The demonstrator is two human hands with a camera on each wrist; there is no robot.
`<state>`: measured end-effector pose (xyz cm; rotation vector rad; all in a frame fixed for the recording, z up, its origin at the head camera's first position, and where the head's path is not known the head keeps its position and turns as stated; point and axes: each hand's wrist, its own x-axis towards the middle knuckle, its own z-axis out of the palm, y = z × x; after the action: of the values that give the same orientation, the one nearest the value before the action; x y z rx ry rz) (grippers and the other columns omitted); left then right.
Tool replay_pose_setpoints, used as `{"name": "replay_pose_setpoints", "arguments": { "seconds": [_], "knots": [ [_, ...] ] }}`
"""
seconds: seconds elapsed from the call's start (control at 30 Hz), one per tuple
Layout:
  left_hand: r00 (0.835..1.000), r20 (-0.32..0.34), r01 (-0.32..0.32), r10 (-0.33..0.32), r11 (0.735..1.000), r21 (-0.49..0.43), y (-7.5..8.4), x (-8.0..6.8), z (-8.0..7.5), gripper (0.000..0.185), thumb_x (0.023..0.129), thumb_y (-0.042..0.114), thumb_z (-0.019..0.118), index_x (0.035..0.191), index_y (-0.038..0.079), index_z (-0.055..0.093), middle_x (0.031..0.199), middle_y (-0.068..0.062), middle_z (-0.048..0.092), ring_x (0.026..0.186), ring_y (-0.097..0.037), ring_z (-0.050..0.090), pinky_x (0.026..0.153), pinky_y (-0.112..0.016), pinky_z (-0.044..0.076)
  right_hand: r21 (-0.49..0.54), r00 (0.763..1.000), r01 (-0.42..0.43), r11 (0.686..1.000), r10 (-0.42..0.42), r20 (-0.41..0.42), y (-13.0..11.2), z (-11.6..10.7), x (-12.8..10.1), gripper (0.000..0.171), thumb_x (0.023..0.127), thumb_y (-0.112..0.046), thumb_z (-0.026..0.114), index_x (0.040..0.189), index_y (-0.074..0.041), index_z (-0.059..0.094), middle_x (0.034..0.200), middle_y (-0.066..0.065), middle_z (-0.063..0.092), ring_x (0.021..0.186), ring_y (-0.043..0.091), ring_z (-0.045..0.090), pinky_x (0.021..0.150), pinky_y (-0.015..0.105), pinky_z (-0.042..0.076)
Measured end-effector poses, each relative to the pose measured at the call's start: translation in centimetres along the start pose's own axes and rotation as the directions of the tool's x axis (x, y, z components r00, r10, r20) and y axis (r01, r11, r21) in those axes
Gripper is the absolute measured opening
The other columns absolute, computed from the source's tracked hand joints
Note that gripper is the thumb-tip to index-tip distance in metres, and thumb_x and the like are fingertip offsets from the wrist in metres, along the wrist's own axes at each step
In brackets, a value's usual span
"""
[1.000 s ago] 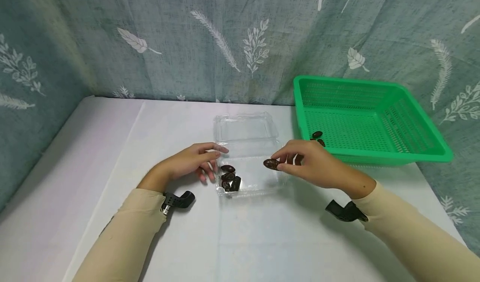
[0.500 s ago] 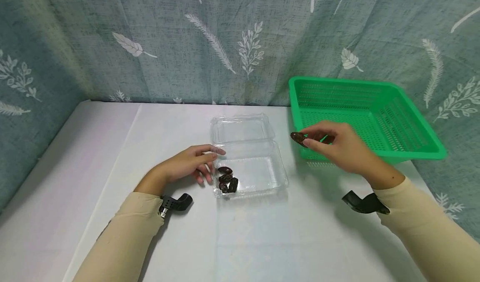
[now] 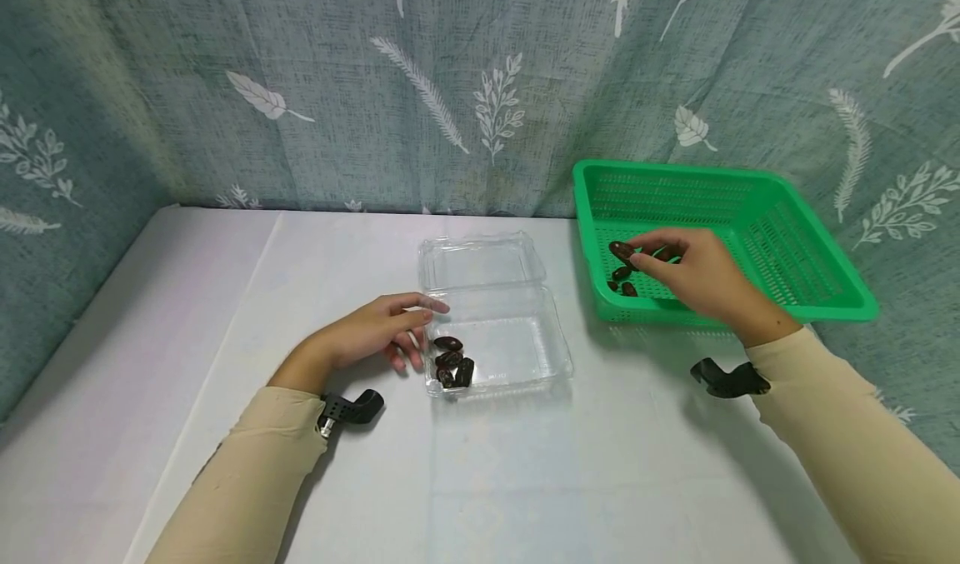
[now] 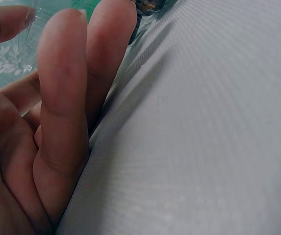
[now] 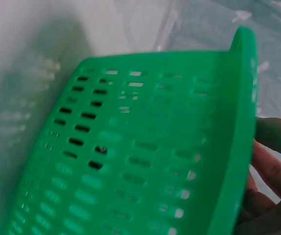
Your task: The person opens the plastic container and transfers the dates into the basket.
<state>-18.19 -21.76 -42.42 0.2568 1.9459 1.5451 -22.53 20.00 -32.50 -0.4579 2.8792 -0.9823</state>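
Between thumb and fingers, my right hand (image 3: 693, 277) pinches a glossy dark brown date (image 3: 621, 251) over the left end of the green plastic basket (image 3: 750, 311). Several more dates (image 3: 622, 273) lie in the basket just below it. My left hand (image 3: 378, 331) rests with relaxed fingers at the left edge of an open clear plastic clamshell box (image 3: 517, 347); its index finger reaches over that edge. Several dates (image 3: 448, 343) sit clustered in the box's front left corner. In the right wrist view the basket wall (image 5: 145, 122) hides the held date.
The box's lid (image 3: 483, 262) lies folded back toward the curtain (image 3: 330, 131). White cloth (image 3: 502, 481) covers the table. A black wrist mount sits under each sleeve, the right one (image 3: 729, 378) in front of the basket.
Still holding the date, my right hand has moved right and back, from above the clear box to over the basket. The left hand has stayed at the box's edge.
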Motion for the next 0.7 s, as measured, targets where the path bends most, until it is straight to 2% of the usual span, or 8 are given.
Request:
{"name": "replay_pose_setpoints", "arguments": {
  "seconds": [0.17,0.4,0.7],
  "knots": [
    [1.0,-0.003,0.004,-0.004,1.0,-0.007,0.1,-0.1,0.0,0.046,0.106,0.039,0.047,0.145,0.015,0.049,0.095,-0.012,0.063,0.074,-0.021,0.072,0.059,-0.03,0.058,-0.039,0.999,-0.007,0.999,0.009,0.053,0.8,-0.2,0.9,0.031,0.1,-0.03,0.062,0.123,-0.011,0.071,0.118,0.017,0.067,0.099,0.027,0.061,0.065,0.032,0.05],
    [1.0,-0.002,0.019,-0.019,1.0,-0.015,0.0,0.1,0.1,0.042,0.106,0.037,0.047,0.144,0.018,0.05,0.095,-0.012,0.063,0.073,-0.02,0.072,0.058,-0.03,0.058,-0.064,0.992,-0.06,0.996,0.067,0.112,2.2,0.0,2.0,0.034,0.101,-0.03,0.061,0.126,-0.009,0.069,0.12,0.019,0.065,0.094,0.031,0.062,0.062,0.033,0.049],
    [1.0,-0.003,0.004,-0.004,1.0,-0.014,-0.3,0.1,0.1,0.047,0.105,0.04,0.049,0.144,0.014,0.049,0.094,-0.012,0.063,0.073,-0.02,0.072,0.059,-0.03,0.058,-0.115,0.981,-0.083,0.99,0.102,0.166,2.7,0.5,3.4,0.031,0.1,-0.026,0.062,0.123,-0.007,0.071,0.115,0.019,0.066,0.095,0.029,0.062,0.064,0.034,0.048]
  ]
}}
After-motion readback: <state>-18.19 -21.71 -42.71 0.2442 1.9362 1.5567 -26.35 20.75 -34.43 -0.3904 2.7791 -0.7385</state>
